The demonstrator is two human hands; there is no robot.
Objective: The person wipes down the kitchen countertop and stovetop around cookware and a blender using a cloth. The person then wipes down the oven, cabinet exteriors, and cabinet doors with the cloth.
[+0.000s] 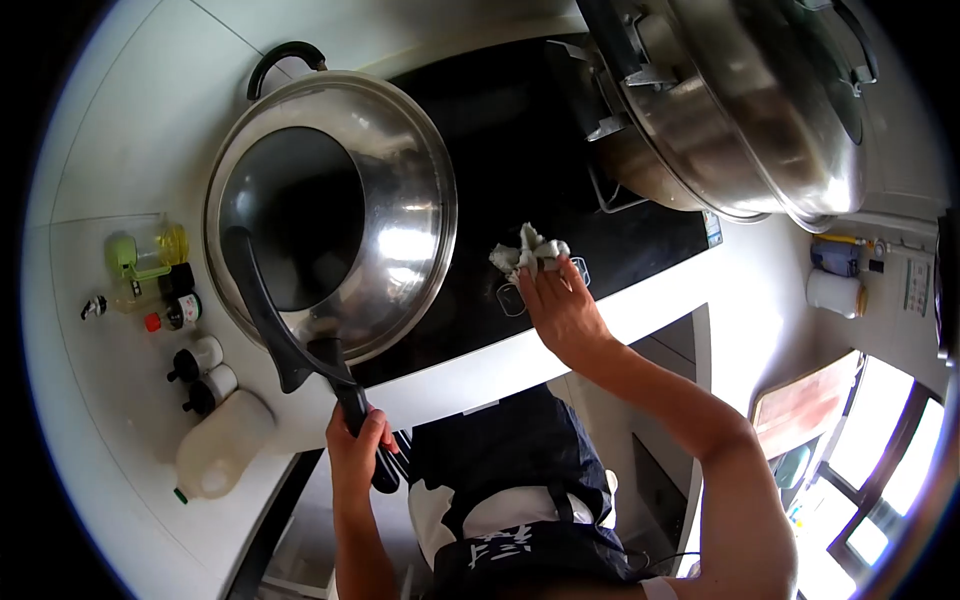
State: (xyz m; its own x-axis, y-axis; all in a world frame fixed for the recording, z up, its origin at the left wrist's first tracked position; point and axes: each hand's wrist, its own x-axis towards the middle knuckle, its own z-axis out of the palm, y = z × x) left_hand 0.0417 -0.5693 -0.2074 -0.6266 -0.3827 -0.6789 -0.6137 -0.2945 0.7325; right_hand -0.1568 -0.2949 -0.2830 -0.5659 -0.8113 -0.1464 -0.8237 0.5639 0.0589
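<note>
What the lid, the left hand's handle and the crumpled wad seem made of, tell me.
Lid: probably polished stainless steel, from its mirror-like highlights; its dark centre looks like tinted glass. Handle: likely smooth black plastic, evenly coloured with a soft sheen. Wad: matte, off-white cloth or paper; folds show, weave doesn't.

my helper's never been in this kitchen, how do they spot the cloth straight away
Look at the black cooktop, between the big round steel lid and the large steel pot. Near its front edge, the person's right hand touches a crumpled, pale cloth. Unlike the lid and pot, both hard and shiny, it is soft and rumpled.
</note>
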